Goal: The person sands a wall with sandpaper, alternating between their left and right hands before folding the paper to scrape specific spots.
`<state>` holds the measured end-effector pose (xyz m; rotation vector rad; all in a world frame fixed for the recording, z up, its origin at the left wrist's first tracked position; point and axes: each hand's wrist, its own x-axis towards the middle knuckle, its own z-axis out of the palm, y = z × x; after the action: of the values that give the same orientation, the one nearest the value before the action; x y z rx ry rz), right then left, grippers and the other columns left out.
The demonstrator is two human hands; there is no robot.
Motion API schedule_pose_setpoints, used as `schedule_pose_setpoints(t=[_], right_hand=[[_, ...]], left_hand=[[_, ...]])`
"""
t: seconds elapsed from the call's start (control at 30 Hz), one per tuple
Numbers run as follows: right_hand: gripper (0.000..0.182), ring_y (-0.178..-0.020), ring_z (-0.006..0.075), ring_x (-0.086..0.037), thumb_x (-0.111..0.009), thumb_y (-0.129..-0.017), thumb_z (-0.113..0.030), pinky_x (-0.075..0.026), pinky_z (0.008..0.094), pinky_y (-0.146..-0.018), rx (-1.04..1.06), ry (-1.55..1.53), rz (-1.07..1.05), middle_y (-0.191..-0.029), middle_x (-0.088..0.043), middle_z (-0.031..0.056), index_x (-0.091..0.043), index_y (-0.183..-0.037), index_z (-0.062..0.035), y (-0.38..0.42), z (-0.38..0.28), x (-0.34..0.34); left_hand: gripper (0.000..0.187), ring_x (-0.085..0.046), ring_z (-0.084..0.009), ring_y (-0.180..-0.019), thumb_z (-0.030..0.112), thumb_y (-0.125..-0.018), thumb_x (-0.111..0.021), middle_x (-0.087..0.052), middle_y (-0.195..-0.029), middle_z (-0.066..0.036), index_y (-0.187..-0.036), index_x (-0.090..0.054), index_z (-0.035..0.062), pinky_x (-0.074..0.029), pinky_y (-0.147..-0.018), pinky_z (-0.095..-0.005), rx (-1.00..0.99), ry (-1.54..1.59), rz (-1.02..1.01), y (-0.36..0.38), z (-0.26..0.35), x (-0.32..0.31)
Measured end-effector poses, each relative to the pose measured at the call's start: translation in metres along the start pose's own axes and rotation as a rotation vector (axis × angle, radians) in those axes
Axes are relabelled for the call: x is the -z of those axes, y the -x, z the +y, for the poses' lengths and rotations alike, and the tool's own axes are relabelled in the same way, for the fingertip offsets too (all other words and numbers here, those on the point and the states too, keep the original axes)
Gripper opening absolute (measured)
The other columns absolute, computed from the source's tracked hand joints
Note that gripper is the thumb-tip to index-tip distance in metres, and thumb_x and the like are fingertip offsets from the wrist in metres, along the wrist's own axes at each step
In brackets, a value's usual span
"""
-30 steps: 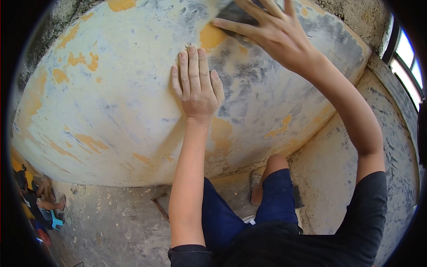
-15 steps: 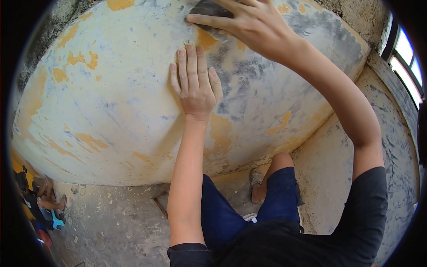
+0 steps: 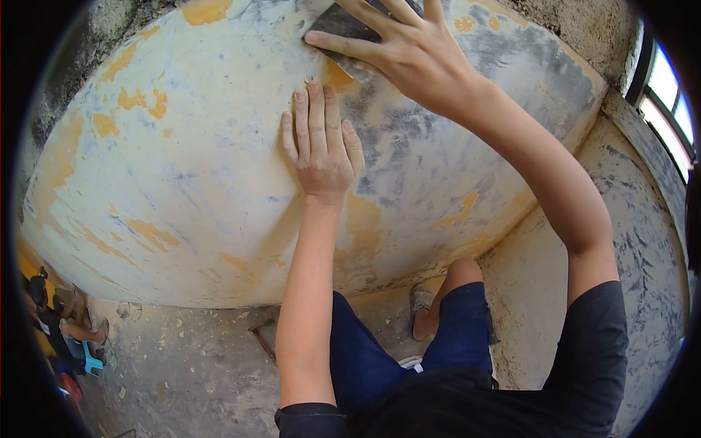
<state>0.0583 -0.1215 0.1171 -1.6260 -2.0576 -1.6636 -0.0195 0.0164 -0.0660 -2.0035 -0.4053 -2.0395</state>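
Observation:
My left hand (image 3: 323,157) lies flat against a broad, pale, curved surface (image 3: 219,146), its dusty fingers stretched upward and holding nothing. Above and to the right, my right hand (image 3: 427,62) is spread wide over a dark, thin sheet (image 3: 347,22) that looks like sandpaper. The sheet sits under its fingers against the surface; part of it is covered by the hand, and the top is cut off by the frame. Orange patches (image 3: 339,75) and grey smears mark the surface around both hands.
Rough wall (image 3: 606,29) borders the surface at the upper right, near a window (image 3: 664,80). A grey side wall (image 3: 621,219) stands right. Below is the speckled floor (image 3: 190,358) with a small frame (image 3: 263,342). Another person (image 3: 55,321) sits far left by a blue stool (image 3: 92,360).
The view has shifted slightly, so the surface appears a little lower. My right hand has moved slightly left and down with its fingers spread; my left hand stays in place on the surface.

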Motion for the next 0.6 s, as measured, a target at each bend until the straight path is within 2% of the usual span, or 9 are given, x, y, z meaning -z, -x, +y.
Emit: schedule_pose_setpoints(t=[0.03, 0.07, 0.13, 0.27, 0.4, 0.43, 0.6], right_hand=[[0.062, -0.164, 0.0385, -0.016, -0.063, -0.092, -0.008, -0.011, 0.0739, -0.123, -0.01, 0.077, -0.024, -0.173, -0.035, 0.0119, -0.061, -0.151, -0.025, 0.01, 0.0, 0.006], [0.062, -0.164, 0.0385, -0.016, -0.063, -0.092, -0.008, -0.011, 0.0739, -0.123, -0.01, 0.079, -0.02, -0.173, -0.035, 0.0119, -0.061, -0.151, -0.025, 0.024, 0.003, 0.006], [0.06, -0.163, 0.0264, -0.022, -0.07, -0.091, -0.021, 0.0, 0.0661, -0.13, -0.11, 0.157, 0.002, -0.171, -0.039, -0.0017, -0.063, -0.145, -0.0474, 0.061, 0.007, -0.005], [0.062, -0.162, 0.0276, -0.025, -0.073, -0.089, -0.025, 0.001, 0.0649, -0.13, -0.161, 0.256, 0.034, -0.17, -0.041, 0.0, -0.062, -0.145, -0.0483, 0.085, 0.014, -0.011], [0.065, -0.163, 0.0321, -0.023, -0.071, -0.091, -0.014, 0.002, 0.0698, -0.128, -0.254, 0.171, 0.111, -0.173, -0.035, 0.0047, -0.062, -0.146, -0.0482, 0.035, -0.001, -0.016], [0.07, -0.163, 0.0327, -0.022, -0.068, -0.091, -0.007, 0.001, 0.0715, -0.126, -0.276, 0.079, 0.156, -0.174, -0.033, 0.0056, -0.06, -0.148, -0.0465, 0.037, -0.006, -0.02], [0.068, -0.163, 0.0328, -0.022, -0.064, -0.092, -0.005, 0.001, 0.0711, -0.126, -0.396, 0.038, 0.114, -0.173, -0.035, 0.0054, -0.062, -0.147, -0.044, 0.122, -0.039, -0.045]], left_hand=[[0.049, -0.047, -0.0309, -0.15, 0.023, -0.109, -0.044, -0.055, -0.158, -0.014, -0.151, -0.057, 0.0002, -0.03, -0.125, -0.0479, -0.003, -0.002, 0.001, 0.001, -0.001, 0.0], [0.049, -0.047, -0.0309, -0.15, 0.023, -0.109, -0.044, -0.055, -0.158, -0.014, -0.151, -0.057, 0.0002, -0.03, -0.125, -0.0479, -0.006, -0.003, 0.004, 0.0, -0.001, 0.0], [0.049, -0.047, -0.0308, -0.15, 0.022, -0.109, -0.044, -0.055, -0.158, -0.014, -0.15, -0.057, -0.0003, -0.03, -0.125, -0.0479, -0.01, 0.001, -0.007, 0.0, -0.001, 0.001], [0.048, -0.047, -0.031, -0.15, 0.022, -0.11, -0.044, -0.055, -0.158, -0.015, -0.15, -0.058, -0.0012, -0.031, -0.124, -0.0481, -0.01, -0.012, 0.035, -0.003, 0.001, 0.001], [0.048, -0.048, -0.0313, -0.149, 0.021, -0.111, -0.042, -0.056, -0.157, -0.015, -0.15, -0.058, -0.0018, -0.032, -0.124, -0.0481, 0.011, -0.012, 0.032, -0.003, 0.005, 0.002], [0.048, -0.048, -0.0309, -0.149, 0.021, -0.11, -0.042, -0.056, -0.157, -0.015, -0.15, -0.058, -0.0015, -0.032, -0.124, -0.0479, 0.003, -0.013, 0.005, -0.003, 0.003, 0.004], [0.048, -0.049, -0.0291, -0.149, 0.02, -0.109, -0.044, -0.056, -0.157, -0.013, -0.15, -0.058, 0.0, -0.031, -0.124, -0.0473, -0.028, -0.041, -0.028, -0.006, 0.001, 0.014]])
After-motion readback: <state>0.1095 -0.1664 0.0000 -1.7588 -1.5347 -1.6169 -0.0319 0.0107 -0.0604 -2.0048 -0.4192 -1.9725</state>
